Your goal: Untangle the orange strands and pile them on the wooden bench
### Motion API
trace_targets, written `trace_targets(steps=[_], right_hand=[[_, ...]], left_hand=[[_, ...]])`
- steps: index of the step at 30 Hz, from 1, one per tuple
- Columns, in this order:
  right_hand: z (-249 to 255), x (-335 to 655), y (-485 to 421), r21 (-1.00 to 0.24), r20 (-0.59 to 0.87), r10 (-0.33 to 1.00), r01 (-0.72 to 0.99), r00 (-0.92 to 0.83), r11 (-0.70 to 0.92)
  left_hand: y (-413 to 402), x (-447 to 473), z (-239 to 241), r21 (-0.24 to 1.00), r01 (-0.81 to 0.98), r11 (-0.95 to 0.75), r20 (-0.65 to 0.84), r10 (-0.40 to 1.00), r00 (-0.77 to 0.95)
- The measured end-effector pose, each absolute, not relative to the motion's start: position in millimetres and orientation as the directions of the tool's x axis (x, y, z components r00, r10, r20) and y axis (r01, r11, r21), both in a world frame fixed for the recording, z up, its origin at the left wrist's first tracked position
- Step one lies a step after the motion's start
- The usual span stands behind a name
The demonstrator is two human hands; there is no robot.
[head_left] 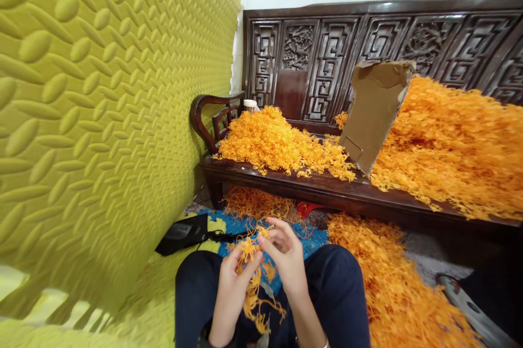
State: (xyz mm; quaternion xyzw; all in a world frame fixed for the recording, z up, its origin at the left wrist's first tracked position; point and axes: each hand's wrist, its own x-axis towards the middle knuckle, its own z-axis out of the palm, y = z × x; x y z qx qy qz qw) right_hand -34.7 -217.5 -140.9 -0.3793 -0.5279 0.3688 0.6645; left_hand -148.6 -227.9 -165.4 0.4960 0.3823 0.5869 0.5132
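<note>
My left hand [233, 281] and my right hand [286, 261] meet above my lap, over dark trousers. Between them hangs a small tangle of orange plastic strands [250, 261]. The left hand's fingers pinch the tangle from the left, and more strands dangle below it toward my knees. The right hand's thumb and fingers curl onto the same tangle from the right, with fingertips at its upper edge.
A dark carved wooden bench [327, 190] ahead carries two big orange strand heaps [281, 144] and a leaning cardboard piece [373, 114]. More strands [392, 282] cover the floor at right. A yellow embossed foam mat [102, 119] stands at left. A black object [183, 233] lies on the floor.
</note>
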Motion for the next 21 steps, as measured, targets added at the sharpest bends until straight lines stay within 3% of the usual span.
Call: trace_targets(steps=[3, 8, 13, 21], right_hand=[[-140, -38, -222, -0.856, 0.477, 0.837, -0.074, 0.267, 0.511], [-137, -36, -228, -0.82, 0.521, 0.821, -0.131, 0.232, 0.557], [-138, -32, -230, -0.826, 0.507, 0.841, -0.173, 0.186, 0.536], [-139, -25, -231, -0.842, 0.513, 0.838, -0.08, 0.185, 0.533]], left_hand=[[-230, -145, -163, 0.937, -0.294, -0.187, 0.2, 0.98, 0.014], [-236, -144, -155, 0.866, -0.458, -0.202, 0.225, 0.974, -0.005], [-238, -145, -153, 0.79, -0.611, -0.058, 0.084, 0.996, 0.015], [-238, -149, -157, 0.873, -0.453, -0.181, 0.269, 0.953, 0.138]])
